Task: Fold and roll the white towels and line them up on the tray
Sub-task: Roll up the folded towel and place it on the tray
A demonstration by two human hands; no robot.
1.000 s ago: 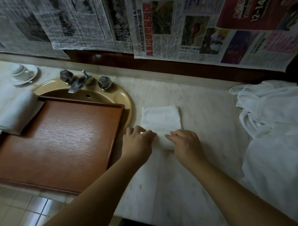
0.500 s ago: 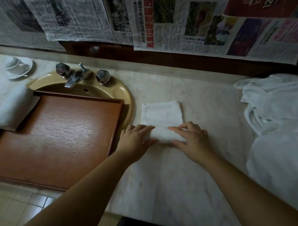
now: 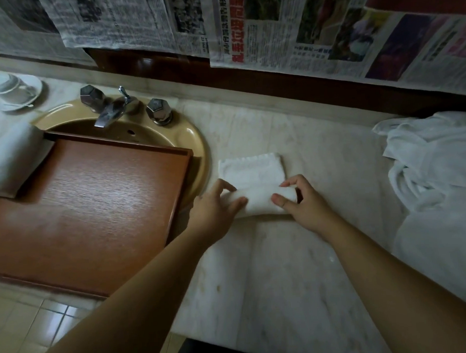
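Observation:
A small white towel (image 3: 256, 180) lies on the marble counter, its near part wound into a roll and its far part still flat. My left hand (image 3: 214, 211) grips the roll's left end, thumb over the top. My right hand (image 3: 302, 202) grips the right end, thumb and fingers curled round it. A brown wooden tray (image 3: 94, 209) rests over the sink to the left. One rolled white towel (image 3: 12, 159) lies on the tray's far left corner.
A yellow sink (image 3: 196, 151) with a chrome tap (image 3: 111, 112) sits behind the tray. A cup on a saucer (image 3: 14, 89) stands at the far left. A heap of white cloth (image 3: 434, 173) covers the counter's right side. Newspaper sheets (image 3: 273, 27) hang on the wall.
The roll has grown thicker and moved away from me over the flat part of the towel. Both hands have shifted from pressing its near edge to gripping the roll's ends.

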